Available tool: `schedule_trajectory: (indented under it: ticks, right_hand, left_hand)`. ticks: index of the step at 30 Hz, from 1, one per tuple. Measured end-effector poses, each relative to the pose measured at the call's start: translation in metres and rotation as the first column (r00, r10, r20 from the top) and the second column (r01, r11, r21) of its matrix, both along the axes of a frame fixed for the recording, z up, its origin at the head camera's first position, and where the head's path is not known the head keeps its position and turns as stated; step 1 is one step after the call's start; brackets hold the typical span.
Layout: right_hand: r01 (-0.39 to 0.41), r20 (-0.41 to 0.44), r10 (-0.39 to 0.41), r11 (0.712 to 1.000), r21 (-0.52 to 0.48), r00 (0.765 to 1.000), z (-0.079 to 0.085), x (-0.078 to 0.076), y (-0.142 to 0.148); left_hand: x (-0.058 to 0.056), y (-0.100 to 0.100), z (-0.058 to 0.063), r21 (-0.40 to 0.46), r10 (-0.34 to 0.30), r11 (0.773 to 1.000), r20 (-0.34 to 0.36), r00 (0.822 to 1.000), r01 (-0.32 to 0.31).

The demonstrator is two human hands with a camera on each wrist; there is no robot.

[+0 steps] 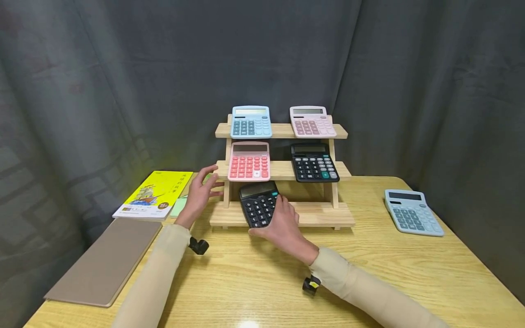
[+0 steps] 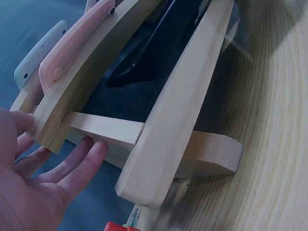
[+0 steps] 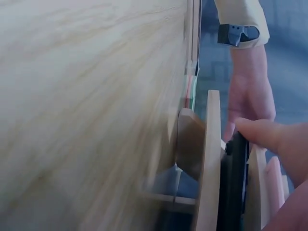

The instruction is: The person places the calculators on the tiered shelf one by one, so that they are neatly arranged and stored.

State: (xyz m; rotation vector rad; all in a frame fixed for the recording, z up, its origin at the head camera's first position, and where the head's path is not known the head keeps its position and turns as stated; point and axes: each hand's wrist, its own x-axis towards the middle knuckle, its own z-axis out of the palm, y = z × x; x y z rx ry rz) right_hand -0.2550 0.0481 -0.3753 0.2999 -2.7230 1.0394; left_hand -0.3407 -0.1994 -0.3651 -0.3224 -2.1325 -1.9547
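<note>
My right hand (image 1: 283,228) grips a black calculator (image 1: 259,205) on the bottom shelf of a wooden three-tier stand (image 1: 316,214). Its thumb is at the calculator's lower front edge and its fingers lie along the right edge. The calculator stands tilted, leaning back; the right wrist view shows the black calculator (image 3: 234,178) edge-on, behind the front board. My left hand (image 1: 198,193) is at the stand's left end, fingers loosely extended. In the left wrist view, fingertips (image 2: 99,147) reach the side support (image 2: 103,129), and other fingers are by the end of the middle shelf (image 2: 50,127).
Light blue (image 1: 251,122) and pale pink (image 1: 312,122) calculators stand on the top shelf. Below them are a pink calculator (image 1: 249,161) and another black calculator (image 1: 313,163). A blue calculator (image 1: 413,212) lies at right. A yellow book (image 1: 157,189) and brown notebook (image 1: 106,259) lie left.
</note>
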Motion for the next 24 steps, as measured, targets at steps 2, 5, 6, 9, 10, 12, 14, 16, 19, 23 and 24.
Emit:
schedule_trajectory:
  ticks: [2,5,6,9,10,12,14,16,19,23,24]
  right_hand:
    - [-0.004,0.018,0.004,1.0,0.01,1.0,0.0,0.0,-0.003]
    - [-0.026,0.048,0.026,1.0,0.012,0.998,0.001,0.001,-0.007]
    - [-0.037,0.049,0.037,0.999,0.014,0.998,0.001,0.002,-0.008]
    - [-0.071,0.051,0.07,0.997,0.012,0.996,0.003,0.005,-0.009]
    - [-0.08,0.05,0.08,0.997,0.012,0.996,0.004,0.006,-0.01]
    - [-0.089,0.04,0.089,0.996,0.016,0.995,0.004,0.008,-0.01]
    - [-0.091,0.029,0.091,0.996,0.007,0.995,0.004,0.008,-0.01]
    - [-0.103,0.002,0.103,0.995,-0.01,0.995,0.003,0.008,-0.011]
    - [-0.137,-0.055,0.135,0.99,-0.037,0.989,0.002,0.007,-0.012]
    - [-0.175,-0.097,0.168,0.983,-0.063,0.981,0.002,0.007,-0.013]
    - [-0.183,-0.105,0.176,0.981,-0.066,0.979,0.002,0.007,-0.014]
  left_hand:
    - [0.001,0.001,0.003,0.0,0.0,1.0,0.017,1.0,0.0]
    - [0.009,0.004,0.011,-0.009,0.001,1.0,0.035,0.999,0.0]
    - [0.012,0.005,0.015,-0.013,0.001,1.0,0.038,0.999,0.0]
    - [0.02,0.007,0.023,-0.028,0.003,1.0,0.03,1.0,-0.002]
    - [0.023,0.008,0.025,-0.033,0.003,0.999,0.024,1.0,-0.002]
    - [0.025,0.008,0.028,-0.038,0.006,0.999,0.023,1.0,-0.005]
    - [0.026,0.008,0.028,-0.042,0.008,0.999,0.023,1.0,-0.007]
    - [0.026,0.009,0.028,-0.043,0.013,0.999,0.032,0.999,-0.012]
    - [0.017,0.006,0.02,-0.028,0.015,1.0,0.03,0.999,-0.015]
    - [0.002,0.002,0.006,-0.004,0.016,1.0,0.025,1.0,-0.016]
    - [0.0,0.001,0.004,-0.005,0.018,1.0,0.021,1.0,-0.018]
